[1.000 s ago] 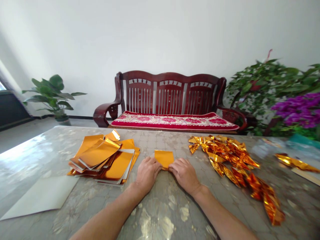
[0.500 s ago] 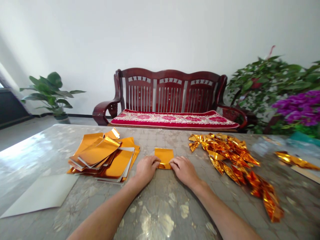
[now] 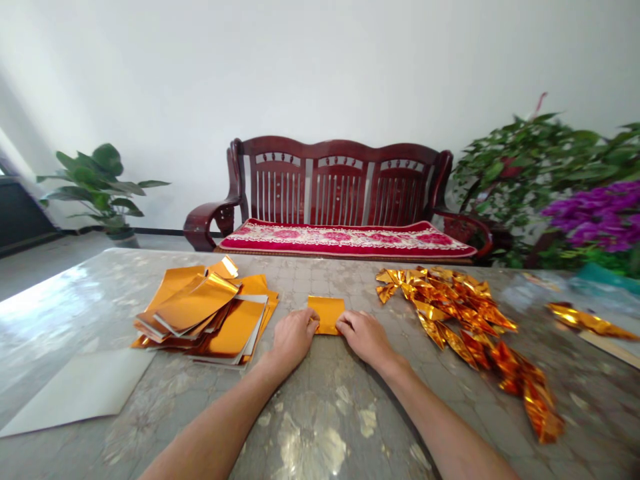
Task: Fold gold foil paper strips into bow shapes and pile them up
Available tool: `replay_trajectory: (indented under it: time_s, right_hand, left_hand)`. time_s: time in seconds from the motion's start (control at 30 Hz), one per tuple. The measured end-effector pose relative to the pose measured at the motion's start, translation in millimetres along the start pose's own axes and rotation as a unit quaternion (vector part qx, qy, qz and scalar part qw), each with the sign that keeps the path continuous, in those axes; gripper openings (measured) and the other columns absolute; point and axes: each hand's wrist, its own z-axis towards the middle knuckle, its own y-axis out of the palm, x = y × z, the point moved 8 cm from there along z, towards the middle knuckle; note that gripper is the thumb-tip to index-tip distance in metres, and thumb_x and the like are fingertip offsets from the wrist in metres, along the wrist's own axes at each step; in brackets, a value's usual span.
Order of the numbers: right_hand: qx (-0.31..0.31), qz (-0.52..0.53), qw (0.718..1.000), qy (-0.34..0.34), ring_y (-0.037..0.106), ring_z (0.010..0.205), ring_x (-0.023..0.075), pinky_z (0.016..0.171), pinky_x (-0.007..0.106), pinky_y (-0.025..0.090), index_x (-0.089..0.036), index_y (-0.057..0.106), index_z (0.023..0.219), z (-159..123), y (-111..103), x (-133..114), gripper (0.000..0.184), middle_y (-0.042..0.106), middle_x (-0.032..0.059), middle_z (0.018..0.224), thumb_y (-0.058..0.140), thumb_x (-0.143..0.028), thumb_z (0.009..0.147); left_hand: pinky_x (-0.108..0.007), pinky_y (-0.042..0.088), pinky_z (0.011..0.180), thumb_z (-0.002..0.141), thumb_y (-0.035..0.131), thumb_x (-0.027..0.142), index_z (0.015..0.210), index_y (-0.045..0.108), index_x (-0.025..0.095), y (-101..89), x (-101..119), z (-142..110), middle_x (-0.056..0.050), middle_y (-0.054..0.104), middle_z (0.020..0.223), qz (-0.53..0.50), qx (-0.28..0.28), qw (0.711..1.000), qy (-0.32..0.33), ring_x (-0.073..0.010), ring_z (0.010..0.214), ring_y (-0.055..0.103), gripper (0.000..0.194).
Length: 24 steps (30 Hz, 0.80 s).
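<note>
A small sheet of gold foil paper point(image 3: 326, 312) lies flat on the table between my hands, its near edge folded over. My left hand point(image 3: 295, 333) pinches the near left corner with fingers and thumb closed. At the near right corner, my right hand point(image 3: 364, 337) grips the same sheet, fingers curled. Left of my hands is a loose, messy pile of gold foil sheets point(image 3: 200, 307), some showing pale backs. To the right, several folded and twisted gold foil pieces point(image 3: 450, 300) form a heap with a trail running toward me.
A pale sheet point(image 3: 80, 387) lies flat at the left of the patterned table point(image 3: 300, 407). Clear plastic point(image 3: 530, 290) and another gold foil piece point(image 3: 590, 320) are at the far right. Beyond the table stand a wooden bench point(image 3: 335, 180), a potted plant point(image 3: 100, 187) and purple flowers point(image 3: 595, 213).
The near strip of the foil sheet, raised and shiny before, now looks flatter, and the sheet appears slightly shorter. Both hands keep their hold at its near corners.
</note>
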Motion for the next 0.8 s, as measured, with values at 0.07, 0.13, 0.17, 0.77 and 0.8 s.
replay_trajectory:
  time_s: [0.07, 0.13, 0.17, 0.77, 0.8]
  right_hand:
    - [-0.001, -0.007, 1.0, 0.005, 0.061, 0.083, 0.0177, 0.068, 0.027, 0.032, -0.025, 0.069, 0.084, 0.9, 0.3, 0.1, 0.018, 0.073, 0.0, 0.086, 0.054, -0.028, 0.093]
    - [0.003, -0.016, 1.0, 0.006, 0.062, 0.082, 0.0181, 0.068, 0.027, 0.032, -0.025, 0.069, 0.084, 1.5, 0.3, 0.1, 0.018, 0.073, 0.0005, 0.085, 0.054, -0.028, 0.093]
    - [0.006, -0.02, 1.0, 0.004, 0.062, 0.082, 0.0182, 0.068, 0.028, 0.032, -0.025, 0.069, 0.085, 1.7, 0.5, -0.1, 0.018, 0.074, 0.0007, 0.085, 0.054, -0.028, 0.093]
    - [0.019, -0.035, 0.999, -0.018, 0.062, 0.087, 0.0189, 0.075, 0.029, 0.034, -0.024, 0.067, 0.088, -0.1, 2.0, -3.9, 0.008, 0.072, 0.0011, 0.088, 0.059, -0.027, 0.091]
    - [0.017, -0.038, 0.999, -0.021, 0.062, 0.088, 0.0189, 0.075, 0.029, 0.034, -0.024, 0.067, 0.088, -0.2, 2.4, -4.4, 0.008, 0.072, 0.0012, 0.089, 0.059, -0.027, 0.091]
  left_hand:
    - [-0.026, 0.043, 0.078, 0.095, 0.048, 0.029, 0.103, 0.067, 0.024, -0.6, 0.5, 0.0, -0.004, 0.074, 0.105, 0.009, 0.005, 1.0, 0.0, -0.0194, 0.1, 0.067, 0.021]
    - [-0.026, 0.044, 0.078, 0.096, 0.047, 0.029, 0.103, 0.066, 0.024, -1.5, 1.8, -0.1, -0.004, 0.074, 0.104, 0.018, 0.012, 1.0, 0.005, -0.0196, 0.099, 0.067, 0.021]
    - [-0.026, 0.044, 0.078, 0.096, 0.047, 0.028, 0.103, 0.066, 0.023, -1.8, 2.4, -0.2, -0.004, 0.074, 0.104, 0.022, 0.013, 1.0, 0.008, -0.0197, 0.099, 0.068, 0.021]
    - [-0.025, 0.044, 0.077, 0.092, 0.051, 0.026, 0.103, 0.065, 0.024, -1.7, 3.0, -0.6, -0.003, 0.073, 0.103, 0.033, 0.015, 0.999, 0.027, -0.0186, 0.098, 0.067, 0.018]
    - [-0.026, 0.044, 0.077, 0.092, 0.052, 0.026, 0.102, 0.065, 0.024, -1.6, 2.8, -0.5, -0.002, 0.073, 0.102, 0.035, 0.016, 0.999, 0.026, -0.0187, 0.098, 0.067, 0.017]
